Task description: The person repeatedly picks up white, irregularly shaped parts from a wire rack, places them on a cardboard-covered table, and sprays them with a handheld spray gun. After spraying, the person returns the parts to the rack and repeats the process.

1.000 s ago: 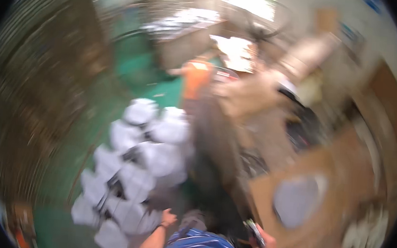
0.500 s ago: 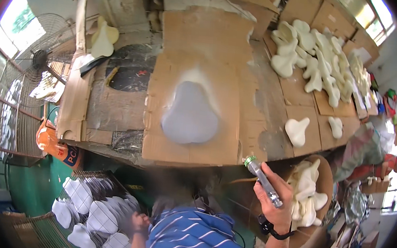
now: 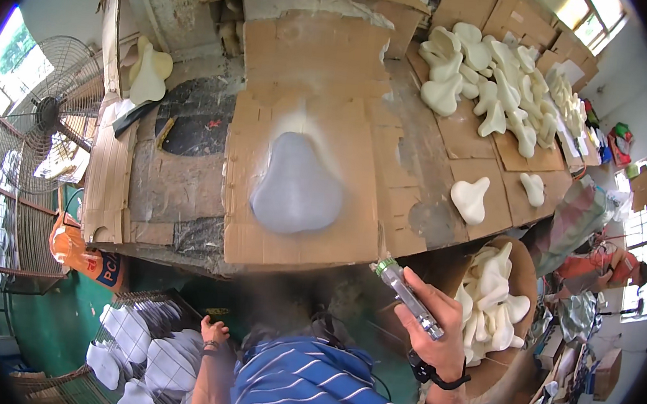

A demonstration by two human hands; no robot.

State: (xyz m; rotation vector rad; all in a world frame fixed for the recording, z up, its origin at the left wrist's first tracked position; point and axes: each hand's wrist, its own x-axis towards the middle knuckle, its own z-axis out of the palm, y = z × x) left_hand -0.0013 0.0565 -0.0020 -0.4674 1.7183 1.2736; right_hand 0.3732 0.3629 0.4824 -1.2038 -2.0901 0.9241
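Observation:
My right hand (image 3: 436, 320) is closed round a spray gun (image 3: 410, 298) with a silver body and a green ring at its front end. Its tip points up and left, by the front edge of the table. On a brown cardboard sheet (image 3: 299, 258) lies a grey, saddle-shaped foam pad (image 3: 298, 188), broad end toward me, with a pale sprayed halo about its narrow end. My left hand (image 3: 214, 332) hangs low, fingers loosely apart and holding nothing. Nearest to it is a wire rack (image 3: 118, 311) of grey coated pads (image 3: 171, 359).
Cream saddle-shaped pads (image 3: 496, 78) are heaped at the far right, with two loose ones (image 3: 470, 199) nearer. A round bin (image 3: 527, 289) of cream pads stands right of my right hand. A large fan (image 3: 47, 111) and orange bag (image 3: 77, 250) are left; a person (image 3: 603, 265) is at far right.
My left hand has risen and moved slightly left, its fingers loosening apart. My right hand with the spray gun sits slightly lower and left in view. The whole view has shifted a little.

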